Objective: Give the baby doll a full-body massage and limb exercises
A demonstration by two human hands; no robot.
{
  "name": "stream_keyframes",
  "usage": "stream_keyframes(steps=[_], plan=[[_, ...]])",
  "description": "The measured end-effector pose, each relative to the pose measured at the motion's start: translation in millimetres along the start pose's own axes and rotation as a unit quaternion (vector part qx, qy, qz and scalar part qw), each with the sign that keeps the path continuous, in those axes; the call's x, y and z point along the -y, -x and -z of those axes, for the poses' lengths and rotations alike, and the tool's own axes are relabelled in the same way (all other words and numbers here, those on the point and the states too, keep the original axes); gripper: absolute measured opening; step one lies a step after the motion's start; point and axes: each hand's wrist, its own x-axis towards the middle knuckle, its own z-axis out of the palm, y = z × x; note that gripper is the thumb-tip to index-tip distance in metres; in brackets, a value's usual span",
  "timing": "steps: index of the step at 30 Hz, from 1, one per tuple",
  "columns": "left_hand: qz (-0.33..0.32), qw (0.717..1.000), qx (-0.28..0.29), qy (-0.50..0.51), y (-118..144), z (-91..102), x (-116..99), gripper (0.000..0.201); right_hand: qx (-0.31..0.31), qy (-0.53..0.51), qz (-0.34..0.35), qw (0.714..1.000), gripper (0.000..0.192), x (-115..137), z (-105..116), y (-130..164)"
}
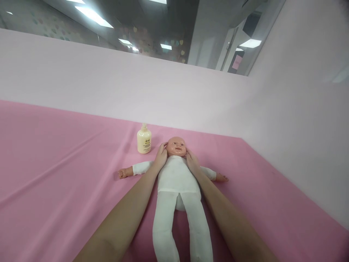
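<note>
A baby doll (pixel 178 174) with a white cloth body lies on its back, head away from me and arms spread to both sides. My left hand (pixel 161 156) rests against the left side of the doll's head (pixel 176 146), its fingers stretched along the cheek and ear. On the opposite side, my right hand (pixel 192 161) touches the head near the jaw and ear, fingers extended and partly hidden behind it. Neither hand is wrapped round anything. Left of the head stands a cream-coloured pump bottle (pixel 144 141) with dark print, upright.
Pink cloth (pixel 68 163) with a few creases covers the surface under the doll. A white wall (pixel 109 80) rises behind it, and another white wall (pixel 305 109) stands at the right. Above the back wall, a glossy panel (pixel 152 32) shows ceiling lights.
</note>
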Motion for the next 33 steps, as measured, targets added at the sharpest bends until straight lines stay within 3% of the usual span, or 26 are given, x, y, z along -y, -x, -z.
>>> stream_keyframes(steps=[5,12,16,22,28,33], plan=[[-0.002,1.000,0.006,-0.010,2.6,-0.2,-0.9,0.037,-0.005,0.005,-0.001,1.000,0.052,5.8,1.7,3.2],[0.010,0.999,0.046,0.007,4.7,-2.8,-0.9,0.084,0.045,-0.006,-0.045,0.998,0.065,23.3,4.0,9.4],[0.012,0.998,0.053,0.010,5.3,-2.4,-1.9,0.094,0.050,-0.016,-0.054,0.997,0.066,26.8,2.9,10.7],[-0.008,0.999,0.051,-0.007,4.6,-1.2,-1.2,0.084,0.036,0.006,-0.046,0.998,0.064,24.8,5.7,11.3],[-0.036,0.997,0.048,-0.042,2.5,0.9,0.1,0.059,-0.002,0.019,0.000,1.000,0.050,11.6,4.4,5.9],[-0.033,0.999,0.017,-0.026,0.9,2.5,-0.6,0.039,-0.019,0.049,-0.008,0.999,0.053,1.9,2.3,0.6]])
